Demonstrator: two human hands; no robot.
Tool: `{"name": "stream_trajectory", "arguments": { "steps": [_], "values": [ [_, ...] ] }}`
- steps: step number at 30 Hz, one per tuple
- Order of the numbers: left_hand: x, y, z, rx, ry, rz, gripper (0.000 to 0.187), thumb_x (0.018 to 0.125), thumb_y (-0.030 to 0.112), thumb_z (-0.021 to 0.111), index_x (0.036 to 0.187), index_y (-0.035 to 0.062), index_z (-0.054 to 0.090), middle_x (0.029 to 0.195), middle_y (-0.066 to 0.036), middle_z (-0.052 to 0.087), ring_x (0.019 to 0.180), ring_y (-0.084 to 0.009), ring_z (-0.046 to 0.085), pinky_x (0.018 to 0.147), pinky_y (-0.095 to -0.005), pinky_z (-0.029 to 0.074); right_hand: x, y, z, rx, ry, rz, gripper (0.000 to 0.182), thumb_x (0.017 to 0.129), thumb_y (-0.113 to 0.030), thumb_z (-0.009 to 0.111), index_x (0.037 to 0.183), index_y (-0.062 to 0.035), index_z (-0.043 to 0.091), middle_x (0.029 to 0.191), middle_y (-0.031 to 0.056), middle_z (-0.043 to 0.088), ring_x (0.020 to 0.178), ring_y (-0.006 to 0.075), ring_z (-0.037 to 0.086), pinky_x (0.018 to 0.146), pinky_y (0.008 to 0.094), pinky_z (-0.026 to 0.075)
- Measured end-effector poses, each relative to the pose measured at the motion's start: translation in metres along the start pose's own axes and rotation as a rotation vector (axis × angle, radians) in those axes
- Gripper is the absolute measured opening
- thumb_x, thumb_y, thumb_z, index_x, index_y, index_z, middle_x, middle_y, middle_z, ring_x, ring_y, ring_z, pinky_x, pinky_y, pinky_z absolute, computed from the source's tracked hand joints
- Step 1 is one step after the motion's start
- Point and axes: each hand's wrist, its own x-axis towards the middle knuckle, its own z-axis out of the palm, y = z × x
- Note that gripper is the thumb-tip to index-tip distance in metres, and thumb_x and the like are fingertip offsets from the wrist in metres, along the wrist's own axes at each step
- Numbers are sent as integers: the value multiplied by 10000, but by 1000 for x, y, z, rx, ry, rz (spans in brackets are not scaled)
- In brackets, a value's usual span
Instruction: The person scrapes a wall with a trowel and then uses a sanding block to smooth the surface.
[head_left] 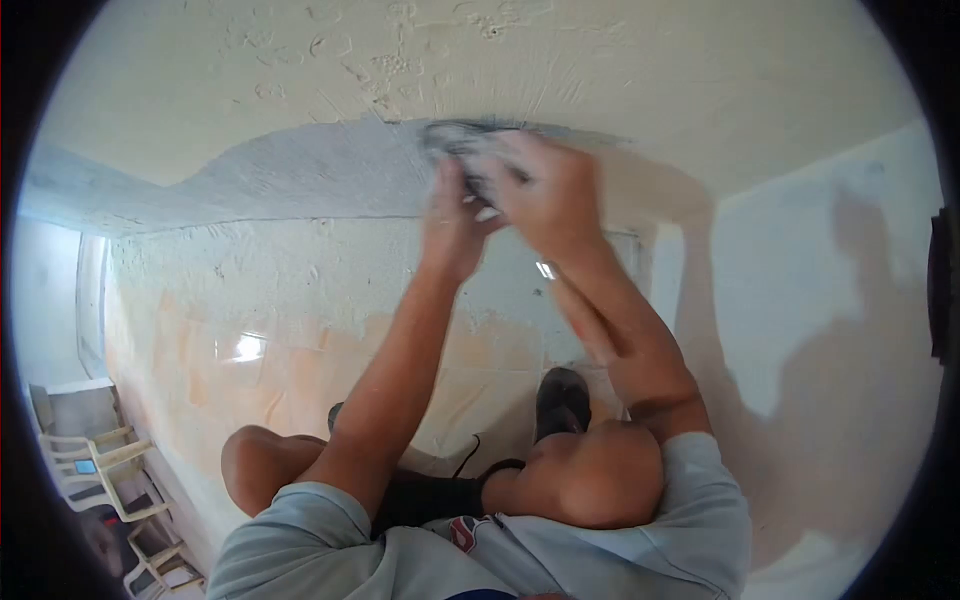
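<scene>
Both of my hands are raised in front of me at the lower part of the wall. My right hand (552, 190) is closed around a dark, grey-smeared flat tool (455, 143), blurred by motion, so its exact kind does not show. From below, my left hand (452, 232) grips the same tool, with its fingers partly hidden behind it. The tool lies at the upper border of a grey coated band (330, 170) on the wall. Above that band, the cream wall (600, 60) has raised, rough marks.
The glossy, peach-stained floor (290, 370) reflects a light. My shoe (562, 402) rests on it between my arms. White plastic chairs (120, 455) stand at the lower left. A pale side wall (800, 300) with shadows rises on the right.
</scene>
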Motion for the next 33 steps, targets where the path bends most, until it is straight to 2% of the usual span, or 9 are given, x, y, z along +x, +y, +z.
{"name": "stream_trajectory", "arguments": {
  "steps": [3,8,12,14,15,16,20,26,33],
  "values": [
    [1,10,-49,-64,7,12,570,1054,599,331,1308,126,522,1216,-55,618,1118,-185,627,866,-424,565,10,-11,42,7,-157,-86,175,841,-169,711,968,-49,709,779,208,674,743,428,661,617,433,532],
    [-11,-5,-18,117,-7,-108,595,1034,605,396,1278,82,538,1137,-78,629,1028,-205,657,785,-391,610,-22,-3,4,44,-75,45,255,850,-204,718,998,-4,661,812,218,677,747,430,658,653,489,518],
    [-23,-38,53,266,-172,-281,517,1016,540,526,1135,40,592,944,-72,648,835,-196,672,735,-375,614,-53,10,-97,70,75,316,214,822,-102,757,995,17,717,808,140,718,688,178,678,647,303,520],
    [-29,-46,91,373,-279,-288,522,1014,539,527,1108,34,614,919,-63,680,802,-177,680,646,-322,587,-69,16,-136,82,166,363,196,816,-70,762,973,39,719,795,92,719,705,105,638,648,282,514],
    [-32,-50,107,382,-296,-282,497,1015,515,545,1035,27,638,878,-58,677,759,-156,674,594,-292,582,-71,15,-151,49,191,400,195,817,-61,761,979,41,722,804,83,722,710,103,639,657,276,517],
    [-32,-56,115,373,-371,-291,508,1017,516,546,1190,40,588,1009,-50,694,844,-153,678,638,-312,553,-71,11,-164,18,216,436,195,819,-53,760,985,44,724,813,73,726,716,102,640,666,271,521],
    [-24,-74,134,134,-394,-320,457,1035,468,541,1209,48,587,1031,-50,695,860,-148,673,664,-325,564,-58,7,-186,-143,123,371,208,823,-55,753,1000,52,727,826,82,736,723,112,657,673,274,529],
    [-3,-58,73,-59,-143,-106,417,1059,462,477,1159,69,576,977,-41,665,806,-100,647,732,-284,617,-28,27,-101,-5,22,128,226,813,-133,741,1001,-10,724,757,183,679,650,225,679,647,313,524],
    [-16,-79,112,112,-295,-263,458,1046,473,504,1171,35,554,1036,-56,653,881,-131,653,738,-324,620,-61,33,-153,17,174,318,192,822,-63,767,983,35,731,792,93,731,700,91,638,650,262,513]
  ]
}}
